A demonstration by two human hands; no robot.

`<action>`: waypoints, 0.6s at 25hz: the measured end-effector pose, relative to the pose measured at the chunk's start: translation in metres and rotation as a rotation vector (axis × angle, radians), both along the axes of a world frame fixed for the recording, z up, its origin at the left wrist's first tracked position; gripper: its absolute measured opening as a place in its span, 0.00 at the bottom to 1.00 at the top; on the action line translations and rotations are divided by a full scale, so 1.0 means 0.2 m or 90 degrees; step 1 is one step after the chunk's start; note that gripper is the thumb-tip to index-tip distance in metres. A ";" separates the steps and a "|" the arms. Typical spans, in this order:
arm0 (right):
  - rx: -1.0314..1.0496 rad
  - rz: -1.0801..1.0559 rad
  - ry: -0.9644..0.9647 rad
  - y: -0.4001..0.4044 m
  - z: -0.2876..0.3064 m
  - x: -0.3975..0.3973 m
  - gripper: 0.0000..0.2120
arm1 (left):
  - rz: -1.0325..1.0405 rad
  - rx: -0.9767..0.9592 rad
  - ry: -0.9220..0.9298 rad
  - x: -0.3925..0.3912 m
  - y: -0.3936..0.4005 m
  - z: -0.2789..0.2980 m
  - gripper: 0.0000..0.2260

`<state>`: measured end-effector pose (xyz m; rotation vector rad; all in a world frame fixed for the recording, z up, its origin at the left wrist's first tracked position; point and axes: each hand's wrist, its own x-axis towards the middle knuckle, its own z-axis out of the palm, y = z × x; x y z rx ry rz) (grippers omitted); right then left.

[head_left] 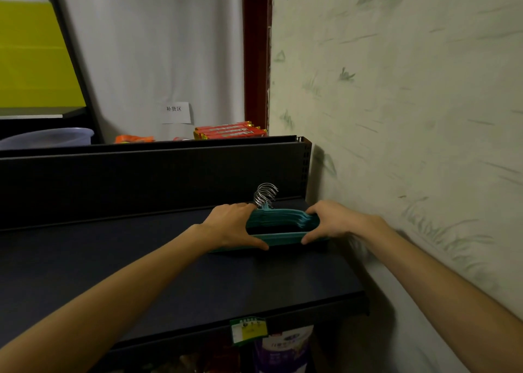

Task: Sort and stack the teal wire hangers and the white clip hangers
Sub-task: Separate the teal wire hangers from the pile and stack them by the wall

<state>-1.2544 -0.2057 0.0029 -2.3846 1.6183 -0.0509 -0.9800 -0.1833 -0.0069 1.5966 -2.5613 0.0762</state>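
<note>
the teal wire hangers are gathered into one stack at the right end of the dark shelf, near the wall, so the hooks line up. the stack is gripped from both ends by the left hand and right hand, fingers curled round it, seemingly to square it. no white clip hangers are seen.

Left hand, right hand both gripping, arms outstretched
</note>
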 end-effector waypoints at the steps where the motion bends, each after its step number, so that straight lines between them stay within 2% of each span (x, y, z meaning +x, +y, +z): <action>1: 0.016 -0.001 0.005 0.00 0.00 0.01 0.31 | -0.006 0.020 -0.002 0.01 0.00 0.01 0.41; 4: 0.072 -0.032 -0.070 0.01 0.03 0.06 0.37 | 0.022 0.138 0.070 0.00 0.00 0.06 0.41; 6: 0.033 -0.045 -0.078 -0.01 0.03 0.10 0.33 | 0.062 0.187 0.135 0.00 -0.02 0.09 0.35; 10: 0.000 -0.060 0.050 -0.08 0.02 0.14 0.17 | 0.116 0.198 0.042 0.07 -0.09 0.10 0.21; 15: -0.007 -0.089 0.115 -0.11 0.02 0.15 0.10 | 0.186 0.256 0.006 0.12 -0.15 0.10 0.12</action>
